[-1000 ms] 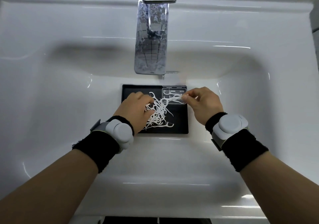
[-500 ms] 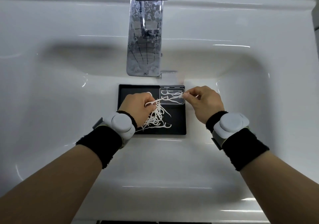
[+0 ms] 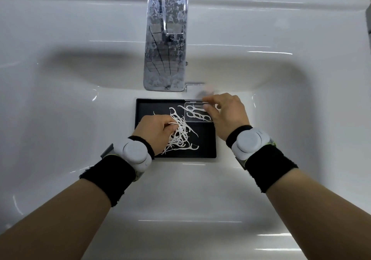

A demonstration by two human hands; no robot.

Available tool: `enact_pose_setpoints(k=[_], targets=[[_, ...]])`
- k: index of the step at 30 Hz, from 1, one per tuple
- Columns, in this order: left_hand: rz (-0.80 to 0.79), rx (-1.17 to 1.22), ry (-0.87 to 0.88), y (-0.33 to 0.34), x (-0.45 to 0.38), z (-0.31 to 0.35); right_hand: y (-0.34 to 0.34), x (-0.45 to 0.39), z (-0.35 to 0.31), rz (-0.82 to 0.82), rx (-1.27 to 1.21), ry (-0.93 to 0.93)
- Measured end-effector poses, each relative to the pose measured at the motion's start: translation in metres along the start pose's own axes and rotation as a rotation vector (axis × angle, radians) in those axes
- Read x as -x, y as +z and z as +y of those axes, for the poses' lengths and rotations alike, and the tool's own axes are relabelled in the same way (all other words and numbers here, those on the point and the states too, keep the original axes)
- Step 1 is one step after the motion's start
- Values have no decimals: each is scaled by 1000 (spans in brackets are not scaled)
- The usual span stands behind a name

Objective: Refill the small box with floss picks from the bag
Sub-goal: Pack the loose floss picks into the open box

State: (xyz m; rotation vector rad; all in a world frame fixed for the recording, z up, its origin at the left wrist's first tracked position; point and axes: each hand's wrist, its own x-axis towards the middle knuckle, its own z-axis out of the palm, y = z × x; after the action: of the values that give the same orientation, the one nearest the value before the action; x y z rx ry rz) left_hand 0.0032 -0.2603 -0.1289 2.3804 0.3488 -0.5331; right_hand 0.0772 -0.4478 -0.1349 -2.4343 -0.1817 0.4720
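down in the sink (image 3: 60, 119), on the black tray (image 3: 206, 149): refill is under way, far from finished.

a few floss picks (image 3: 197, 114) are lying in the small clear box (image 3: 198, 113), which is sitting open at the tray's far right corner with its lid (image 3: 193, 92) tipped back under the tap (image 3: 166, 39). most picks are lying loose in a tangled pile (image 3: 181, 135) on the tray, so the bulk of the job is looking undone. the left hand (image 3: 154, 129) is curling its fingers into the pile, pinching at a pick or two. the right hand (image 3: 226, 113) is resting at the box's right edge, fingers bent and steadying it; whether it is holding a pick, i cannot tell. no bag is showing.
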Motion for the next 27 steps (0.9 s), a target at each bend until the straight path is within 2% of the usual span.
enact_pose_setpoints(k=[2, 8, 14, 16, 20, 23, 27], targets=[[26, 61, -18, 1, -2, 5, -4, 7, -1, 1, -62, -1], [32, 166, 16, 2, -12, 24, -2, 27, -3, -201, -235, 4], [-43, 222, 34, 5, -14, 31, 4, 29, 1, -185, -286, 73], [-9, 287, -9, 7, -16, 31, 5, 29, 2, -151, -276, 121], [99, 588, -158, 7, -22, 38, 5, 30, 0, -127, -268, 159], [165, 683, -201, 6, -28, 44, 8, 30, 0, -131, -259, 145], [221, 471, -125, 6, -34, 44, 6, 18, 2, -24, -214, 130]])
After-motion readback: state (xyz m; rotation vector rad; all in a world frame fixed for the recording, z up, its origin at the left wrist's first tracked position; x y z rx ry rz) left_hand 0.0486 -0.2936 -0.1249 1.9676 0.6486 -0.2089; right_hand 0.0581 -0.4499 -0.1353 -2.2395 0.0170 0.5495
